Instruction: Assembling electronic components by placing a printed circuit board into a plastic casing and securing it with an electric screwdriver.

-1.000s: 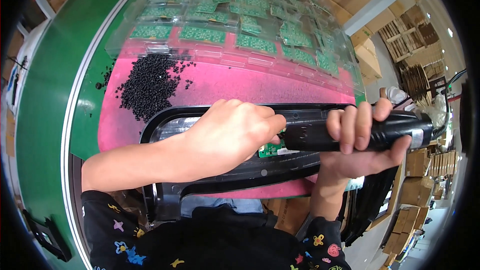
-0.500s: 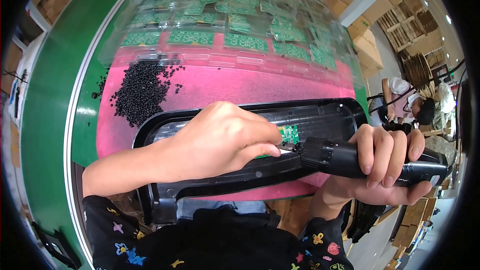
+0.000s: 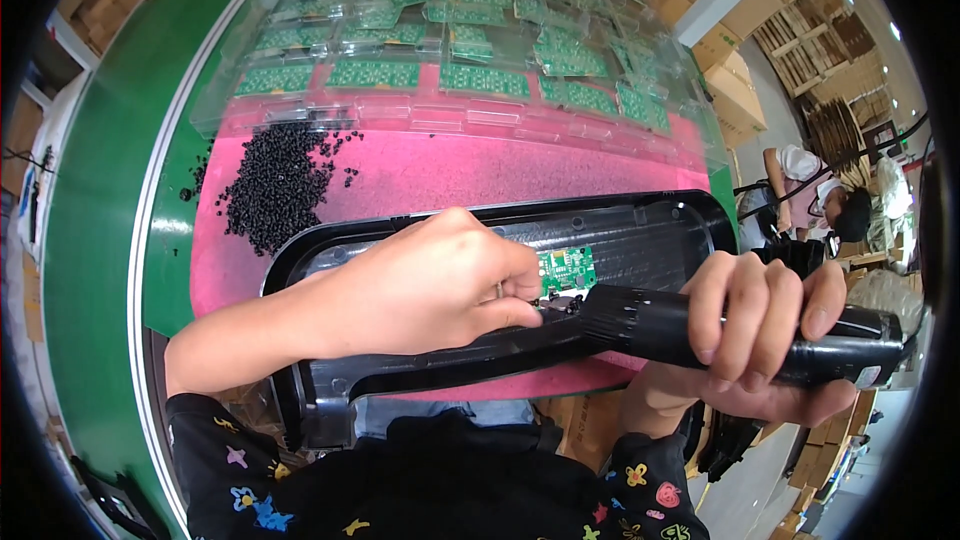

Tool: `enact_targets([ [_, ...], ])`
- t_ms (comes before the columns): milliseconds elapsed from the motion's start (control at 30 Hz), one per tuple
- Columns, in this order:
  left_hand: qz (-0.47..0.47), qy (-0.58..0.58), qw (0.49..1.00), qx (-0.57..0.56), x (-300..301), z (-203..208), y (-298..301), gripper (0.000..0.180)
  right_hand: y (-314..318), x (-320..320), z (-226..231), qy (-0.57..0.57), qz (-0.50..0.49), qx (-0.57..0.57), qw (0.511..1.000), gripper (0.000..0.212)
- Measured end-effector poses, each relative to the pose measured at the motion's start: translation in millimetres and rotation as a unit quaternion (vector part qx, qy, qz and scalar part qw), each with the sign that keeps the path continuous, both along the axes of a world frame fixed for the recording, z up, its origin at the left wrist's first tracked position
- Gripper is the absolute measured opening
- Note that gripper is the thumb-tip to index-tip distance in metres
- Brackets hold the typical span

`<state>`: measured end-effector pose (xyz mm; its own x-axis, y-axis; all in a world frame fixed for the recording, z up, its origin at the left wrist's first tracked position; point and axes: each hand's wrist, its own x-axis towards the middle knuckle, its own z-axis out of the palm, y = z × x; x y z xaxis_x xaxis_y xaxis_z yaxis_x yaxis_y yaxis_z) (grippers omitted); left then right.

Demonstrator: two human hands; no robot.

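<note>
A long black plastic housing [image 3: 640, 230] lies open side up in front of me, with a green circuit board [image 3: 570, 266] inside it. My right hand [image 3: 765, 325] is wrapped round a black cylindrical electric screwdriver [image 3: 645, 322], its nose pointing left toward the board's near edge. Small dark bits show right at that nose; their kind is unclear. From the left, my left hand [image 3: 465, 275] reaches over the housing beside the board. Its thumb and fingers are pinched close to the screwdriver's nose, and what they hold is too hidden to name.
A pile of small black pieces [image 3: 275, 185] sits on the pink mat [image 3: 440, 165], left of the housing. Clear plastic trays [image 3: 480, 110] with several green boards [image 3: 375, 73] stand behind. Another person [image 3: 810, 190] is at the right, beyond the green bench [image 3: 110, 240].
My left hand has drawn slightly left, uncovering more of the board. The screwdriver's nose has shifted a little left, with my right hand moving along with it.
</note>
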<state>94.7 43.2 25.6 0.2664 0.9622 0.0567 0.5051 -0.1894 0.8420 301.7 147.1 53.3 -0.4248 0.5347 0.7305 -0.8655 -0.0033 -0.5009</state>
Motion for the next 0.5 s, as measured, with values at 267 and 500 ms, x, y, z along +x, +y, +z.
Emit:
enact_targets([
  [267,0.096,0.158,0.978,0.099,-1.7,-10.6,-2.2,0.013,-8.1,-23.9,-19.0,-0.178,0.015,-0.001,0.984,0.056],
  [500,0.109,0.155,0.978,0.084,-2.6,-13.3,-2.5,0.012,-15.9,-30.6,-23.4,-0.229,-0.01,0.008,0.973,0.063],
])
